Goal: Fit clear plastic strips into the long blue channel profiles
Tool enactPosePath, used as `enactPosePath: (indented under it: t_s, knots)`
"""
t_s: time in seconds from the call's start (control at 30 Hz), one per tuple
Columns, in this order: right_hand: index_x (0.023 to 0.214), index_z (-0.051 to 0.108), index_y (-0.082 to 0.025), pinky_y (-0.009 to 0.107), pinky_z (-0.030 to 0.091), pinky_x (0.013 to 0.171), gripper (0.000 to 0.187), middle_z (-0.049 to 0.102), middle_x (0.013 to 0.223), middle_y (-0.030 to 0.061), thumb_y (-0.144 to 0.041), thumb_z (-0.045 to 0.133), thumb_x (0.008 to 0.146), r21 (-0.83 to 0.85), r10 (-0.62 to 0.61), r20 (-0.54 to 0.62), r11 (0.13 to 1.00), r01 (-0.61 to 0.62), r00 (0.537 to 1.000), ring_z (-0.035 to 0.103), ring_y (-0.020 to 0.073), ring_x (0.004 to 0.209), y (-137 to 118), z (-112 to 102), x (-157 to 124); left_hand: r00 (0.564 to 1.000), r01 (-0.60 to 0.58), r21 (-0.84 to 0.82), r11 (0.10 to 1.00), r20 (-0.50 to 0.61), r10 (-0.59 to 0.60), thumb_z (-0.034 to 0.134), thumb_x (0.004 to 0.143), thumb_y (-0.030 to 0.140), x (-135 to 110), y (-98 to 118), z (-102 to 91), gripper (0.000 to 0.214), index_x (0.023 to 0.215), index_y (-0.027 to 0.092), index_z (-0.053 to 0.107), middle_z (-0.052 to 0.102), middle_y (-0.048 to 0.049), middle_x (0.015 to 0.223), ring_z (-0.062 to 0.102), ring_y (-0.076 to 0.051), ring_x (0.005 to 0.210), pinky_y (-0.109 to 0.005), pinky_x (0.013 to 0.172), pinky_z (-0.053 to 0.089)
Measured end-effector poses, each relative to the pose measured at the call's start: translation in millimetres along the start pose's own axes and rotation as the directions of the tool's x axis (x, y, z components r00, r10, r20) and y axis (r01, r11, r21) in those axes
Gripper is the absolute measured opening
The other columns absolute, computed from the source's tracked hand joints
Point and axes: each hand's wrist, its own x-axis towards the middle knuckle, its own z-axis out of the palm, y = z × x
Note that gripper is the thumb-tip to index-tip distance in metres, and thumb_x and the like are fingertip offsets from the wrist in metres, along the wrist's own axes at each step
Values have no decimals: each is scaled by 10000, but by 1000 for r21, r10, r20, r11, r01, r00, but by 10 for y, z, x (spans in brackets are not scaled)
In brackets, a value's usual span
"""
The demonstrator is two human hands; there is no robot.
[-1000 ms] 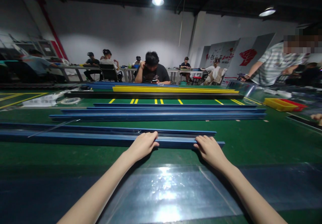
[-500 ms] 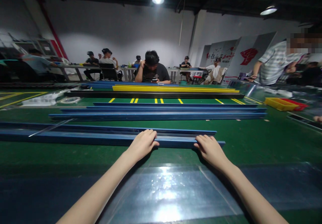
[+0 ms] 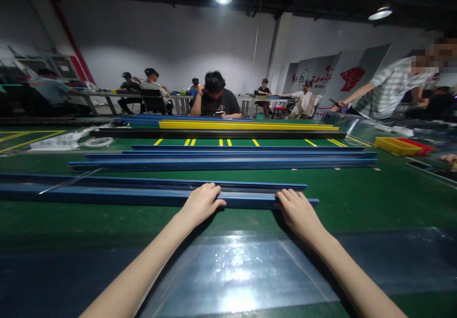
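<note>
A long blue rail [image 3: 124, 196] lies across the green table [image 3: 357, 199] just ahead of me. My left hand [image 3: 200, 204] is curled over its near edge at the middle, fingers folded onto the top. My right hand [image 3: 297, 211] grips the same rail close to its right end, fingers bent over the edge. A second blue strip [image 3: 143, 183] runs right behind the rail. A clear plastic sheet [image 3: 235, 273] lies flat on the table under my forearms.
More blue rails [image 3: 221, 161] lie farther back, then a yellow rail on a black one [image 3: 246, 126]. Yellow and red trays [image 3: 402, 146] sit at the right. A person in a striped shirt [image 3: 389, 87] reaches over the right side; a seated person [image 3: 216, 99] faces me.
My hands have stayed on the blue rail. The person in the striped shirt at the right has shifted and stretched an arm further out.
</note>
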Motion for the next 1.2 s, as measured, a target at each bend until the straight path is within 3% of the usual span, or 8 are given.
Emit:
enactPosePath:
  t_s: [0.17, 0.4, 0.77, 1.0, 1.2]
  knots:
    - [833, 524, -165, 289, 285, 662, 188, 563, 810, 67, -78, 357, 837, 101, 15, -5, 995, -14, 1000, 472, 194, 768, -10, 38, -6, 1000, 9, 6, 1000, 12, -9, 503, 831, 369, 6, 9, -25, 210, 816, 167, 555, 588, -56, 879, 556, -205, 883, -285, 724, 430]
    - [837, 543, -179, 262, 362, 675, 151, 580, 832, 59, -138, 398, 829, 270, 114, 64, 954, -127, 991, 514, 183, 795, 53, 23, 25, 1000, -1, 90, 996, 22, -1, 504, 828, 393, 2, 48, -81, 246, 825, 157, 575, 609, -66, 880, 571, -219, 875, -299, 732, 431]
    - [851, 562, -198, 246, 389, 638, 182, 606, 866, 56, -160, 394, 792, 196, 108, 227, 968, -154, 968, 570, 182, 817, 324, -91, -32, 998, -50, 105, 993, 30, 47, 591, 777, 351, -18, 60, -129, 209, 885, 173, 575, 617, -53, 933, 557, -210, 916, -290, 771, 419]
    - [785, 572, -220, 220, 348, 525, 163, 643, 884, 34, -157, 426, 748, 97, 266, 275, 948, -302, 924, 594, 181, 817, 685, -85, -180, 999, -39, 109, 993, 42, 34, 599, 771, 333, -18, 19, -141, 240, 949, 175, 564, 622, -59, 970, 556, -221, 954, -301, 785, 417]
    - [804, 583, -207, 234, 396, 574, 205, 641, 897, 50, -131, 409, 726, 112, 270, 289, 943, -312, 919, 594, 188, 841, 809, -68, -253, 997, -56, 119, 991, 60, 49, 574, 789, 338, -12, 16, -156, 187, 893, 183, 583, 628, -50, 933, 571, -213, 910, -289, 739, 427]
